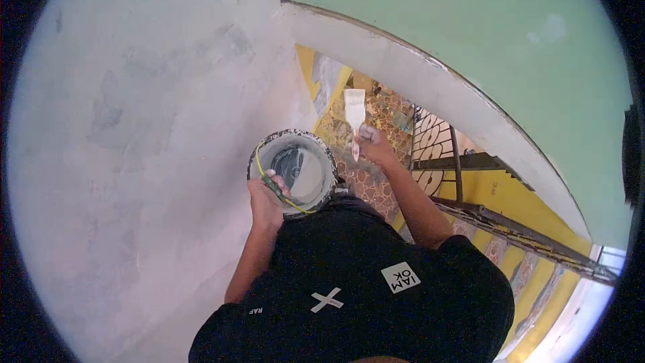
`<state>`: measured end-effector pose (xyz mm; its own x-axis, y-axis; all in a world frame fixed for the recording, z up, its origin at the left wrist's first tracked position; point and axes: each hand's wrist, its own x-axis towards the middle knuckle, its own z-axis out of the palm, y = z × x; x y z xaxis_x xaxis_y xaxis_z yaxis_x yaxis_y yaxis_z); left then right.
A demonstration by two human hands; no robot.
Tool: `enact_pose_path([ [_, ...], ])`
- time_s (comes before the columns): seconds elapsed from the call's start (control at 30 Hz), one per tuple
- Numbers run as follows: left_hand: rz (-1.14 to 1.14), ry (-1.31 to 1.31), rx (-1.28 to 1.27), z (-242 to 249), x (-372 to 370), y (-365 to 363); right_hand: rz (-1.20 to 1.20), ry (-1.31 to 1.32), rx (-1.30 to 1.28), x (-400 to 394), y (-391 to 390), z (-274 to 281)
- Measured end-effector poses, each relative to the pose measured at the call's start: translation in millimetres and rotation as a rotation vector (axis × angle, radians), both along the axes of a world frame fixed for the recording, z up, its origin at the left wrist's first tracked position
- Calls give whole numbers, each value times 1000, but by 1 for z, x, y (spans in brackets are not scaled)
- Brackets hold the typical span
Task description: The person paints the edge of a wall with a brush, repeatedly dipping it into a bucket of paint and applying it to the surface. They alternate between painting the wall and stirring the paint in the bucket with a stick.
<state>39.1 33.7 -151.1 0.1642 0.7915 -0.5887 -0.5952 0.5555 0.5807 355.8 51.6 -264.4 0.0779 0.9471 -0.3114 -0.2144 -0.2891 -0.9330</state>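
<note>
My left hand (267, 198) is closed around the green grip of a yellow wire handle on a paint bucket (327, 151). The bucket's rim is spattered black and white, and inside lies pale grey-white paint (310, 178) with a darker patch. To the right of the bucket, my right hand (374, 146) grips a paintbrush (355, 109) by its white handle. The brush points away from me, and its broad bristles look coated in white. Brush and bucket are apart.
A whitish patchy wall (134, 128) rises on the left. Green wall (457, 7) with a curved white edge (403, 54) spans the top right. Below are a patterned floor (369, 188), a black metal railing (458, 168) and yellow-striped steps (524, 282).
</note>
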Motion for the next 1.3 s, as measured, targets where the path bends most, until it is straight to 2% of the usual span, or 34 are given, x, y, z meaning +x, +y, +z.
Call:
enact_pose_path([
  [0.03,-19,32,25,0,0,0,-70,-127,41,3,8,-11],
  [0.1,-37,30,53,2,4,-2,-147,-114,84,5,22,-23],
  [0.17,-46,21,91,8,11,-3,-274,-369,126,7,43,-21],
  [0.2,-48,29,90,13,15,-3,-285,-382,150,9,52,-16],
  [0.27,-64,15,62,5,19,0,-437,-145,312,14,67,-3],
  [0.3,-68,6,83,-1,21,1,-442,-150,335,22,77,4],
  [0.37,-114,44,63,2,24,-5,-469,-102,264,33,89,8],
  [0.5,-116,44,17,-12,19,-4,-526,-138,311,49,110,8],
  [0.57,-114,44,21,-12,19,-4,-517,-305,284,56,112,4],
  [0.6,-109,57,5,-13,20,-4,-478,-158,283,49,99,38],
  [0.7,-70,50,-36,-4,21,-6,-531,-92,214,48,105,37],
  [0.73,-71,33,51,-7,21,-9,-528,-96,228,49,110,31],
  [0.83,-71,35,13,-10,20,-7,-592,-101,263,57,124,-23],
  [0.9,-71,38,10,-14,20,-8,-547,-353,259,61,125,-37],
  [0.93,-68,31,26,-15,19,-10,-552,-349,260,62,123,-44],
  [1.0,-67,28,45,-13,21,-9,-638,-412,199,43,99,19],
  [1.03,-60,43,20,-9,22,-9,-641,-408,199,43,99,28],
  [1.1,-55,61,-4,-9,22,-8,-585,-143,210,50,102,35],
  [1.13,-66,49,-1,-15,23,-9,-587,-138,209,54,104,36],
  [1.23,-91,27,13,-25,20,-5,-629,-219,221,66,119,11],
  [1.3,-98,19,20,-22,20,-5,-567,-21,92,70,125,-14],
])
